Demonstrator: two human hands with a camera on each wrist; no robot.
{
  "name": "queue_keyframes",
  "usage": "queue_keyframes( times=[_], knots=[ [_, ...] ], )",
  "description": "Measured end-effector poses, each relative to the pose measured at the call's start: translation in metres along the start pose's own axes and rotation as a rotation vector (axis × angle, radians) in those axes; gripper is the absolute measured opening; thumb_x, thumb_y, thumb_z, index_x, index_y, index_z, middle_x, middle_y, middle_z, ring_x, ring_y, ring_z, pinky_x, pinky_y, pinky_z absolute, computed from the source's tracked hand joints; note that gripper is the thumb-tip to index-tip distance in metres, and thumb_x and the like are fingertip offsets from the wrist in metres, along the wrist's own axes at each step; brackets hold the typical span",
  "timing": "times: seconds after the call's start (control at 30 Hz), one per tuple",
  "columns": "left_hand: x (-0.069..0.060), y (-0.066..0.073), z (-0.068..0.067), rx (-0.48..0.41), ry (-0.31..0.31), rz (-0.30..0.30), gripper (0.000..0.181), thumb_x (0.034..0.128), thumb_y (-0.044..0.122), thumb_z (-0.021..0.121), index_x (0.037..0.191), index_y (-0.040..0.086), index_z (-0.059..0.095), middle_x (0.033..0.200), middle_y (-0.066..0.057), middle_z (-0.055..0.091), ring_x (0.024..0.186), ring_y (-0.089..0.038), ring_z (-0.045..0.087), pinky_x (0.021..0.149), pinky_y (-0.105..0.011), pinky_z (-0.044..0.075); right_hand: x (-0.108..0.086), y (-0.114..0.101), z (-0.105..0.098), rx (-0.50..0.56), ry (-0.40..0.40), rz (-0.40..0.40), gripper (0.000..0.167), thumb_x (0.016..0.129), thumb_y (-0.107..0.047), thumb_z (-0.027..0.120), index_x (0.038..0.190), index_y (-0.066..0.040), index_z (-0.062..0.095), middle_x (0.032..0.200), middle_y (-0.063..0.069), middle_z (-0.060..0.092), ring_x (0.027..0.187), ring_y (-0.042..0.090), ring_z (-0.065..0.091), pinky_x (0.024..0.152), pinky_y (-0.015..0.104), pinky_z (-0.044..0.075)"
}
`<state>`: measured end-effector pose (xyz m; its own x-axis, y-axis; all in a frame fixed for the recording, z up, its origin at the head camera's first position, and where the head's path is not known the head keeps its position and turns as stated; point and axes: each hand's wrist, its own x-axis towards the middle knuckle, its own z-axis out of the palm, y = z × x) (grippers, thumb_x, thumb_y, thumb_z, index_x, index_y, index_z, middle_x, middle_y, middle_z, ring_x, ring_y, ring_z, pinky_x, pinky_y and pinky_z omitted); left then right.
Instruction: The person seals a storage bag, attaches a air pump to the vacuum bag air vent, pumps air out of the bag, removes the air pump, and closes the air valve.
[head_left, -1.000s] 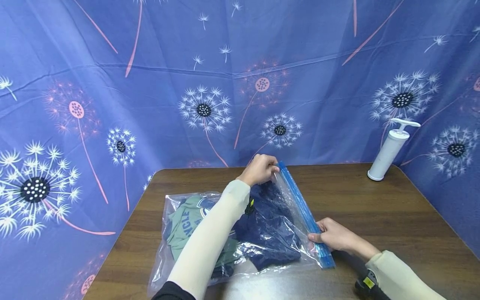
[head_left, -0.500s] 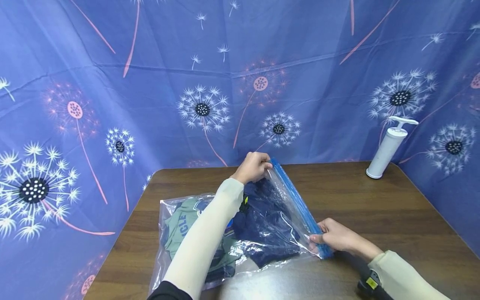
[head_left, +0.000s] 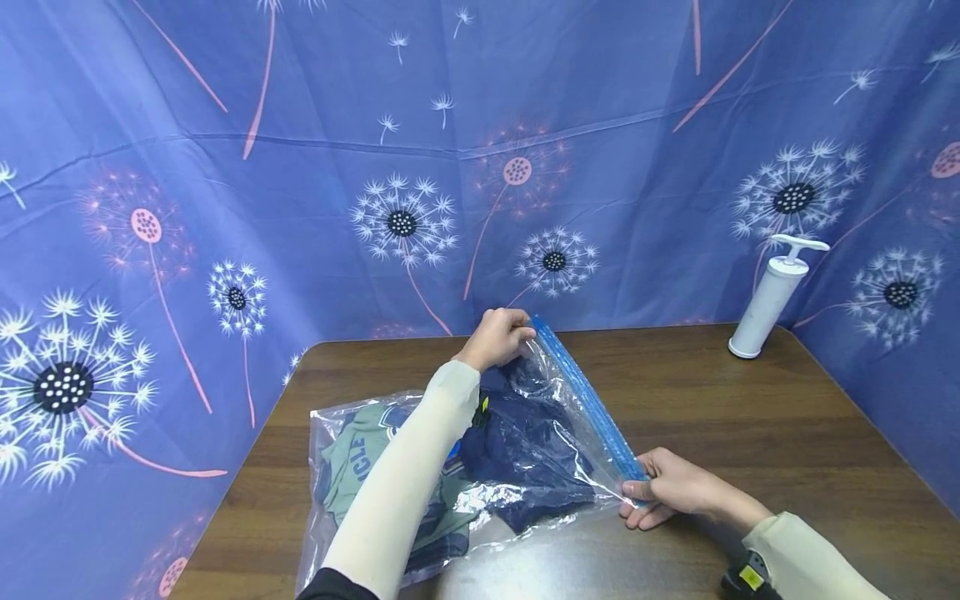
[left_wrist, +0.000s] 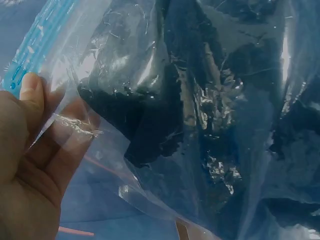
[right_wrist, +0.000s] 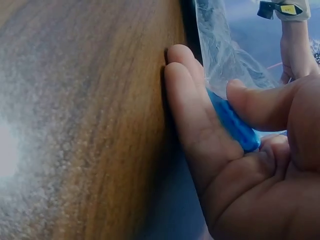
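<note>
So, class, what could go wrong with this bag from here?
Only a band of clear film separates the navy clothing from the blue strip, so fabric might catch there. The left hand and right hand hold the bag near the strip's ends, so its middle could buckle.

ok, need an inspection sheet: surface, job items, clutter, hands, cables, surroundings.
Surface: brown table, glare at the near side.
Job items: clear bag, green clothing and navy clothing inside, blue strip along one edge.
Clutter: white pump, upright near the far right corner.
Hands: left hand holds the bag by the strip's far end; right hand pinches the near end.
Cables: nothing seen.
Surroundings: blue dandelion-print cloth behind and at both sides.
</note>
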<state>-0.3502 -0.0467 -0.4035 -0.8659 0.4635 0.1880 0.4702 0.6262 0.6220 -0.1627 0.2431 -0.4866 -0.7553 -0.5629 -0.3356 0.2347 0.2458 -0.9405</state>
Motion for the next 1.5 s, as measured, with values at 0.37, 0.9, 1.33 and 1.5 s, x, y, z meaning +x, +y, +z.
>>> queue_keyframes(
  times=[0.37,0.9,1.33,1.5],
  knots=[
    [-0.012,-0.018,0.02,0.238,-0.181,-0.105,0.056,0.1044,0.027,0.062,0.154,0.008,0.045,0.149,-0.011,0.056,0.134,-0.024,0.057,0.109,-0.039,0.051,0.0,-0.006,0.002,-0.09,0.013,-0.094,0.029,0.105,-0.014,0.059,0.113,0.013,0.054,0.09,0.014,0.071,0.075,0.018,0.073,0.068,0.036,0.065],
    [-0.155,-0.057,-0.013,0.475,-0.067,-0.073,0.054,0.0988,0.034,0.07,0.14,0.002,0.058,0.14,-0.02,0.061,0.129,-0.038,0.06,0.107,-0.053,0.051,0.025,-0.037,0.039,-0.911,0.479,-0.212,0.071,0.09,-0.029,0.08,0.144,0.006,0.051,0.147,0.037,0.046,0.138,0.058,0.042,0.107,0.071,0.042],
    [-0.26,-0.065,-0.013,0.547,0.296,-0.128,0.055,0.084,0.041,0.083,0.12,0.0,0.07,0.129,-0.027,0.064,0.117,-0.046,0.063,0.096,-0.063,0.053,0.051,-0.044,0.077,-0.864,0.278,-0.191,0.074,0.09,-0.038,0.081,0.151,-0.01,0.051,0.163,0.029,0.03,0.149,0.062,0.014,0.111,0.081,0.025],
    [-0.296,-0.056,-0.007,0.553,0.307,-0.298,0.065,0.0869,0.055,0.076,0.128,0.006,0.067,0.136,-0.028,0.058,0.126,-0.049,0.055,0.099,-0.07,0.046,0.053,-0.043,0.079,-0.845,0.238,-0.144,0.079,0.087,-0.043,0.082,0.152,-0.01,0.05,0.165,0.029,0.027,0.15,0.062,0.01,0.112,0.084,0.016]
  ],
)
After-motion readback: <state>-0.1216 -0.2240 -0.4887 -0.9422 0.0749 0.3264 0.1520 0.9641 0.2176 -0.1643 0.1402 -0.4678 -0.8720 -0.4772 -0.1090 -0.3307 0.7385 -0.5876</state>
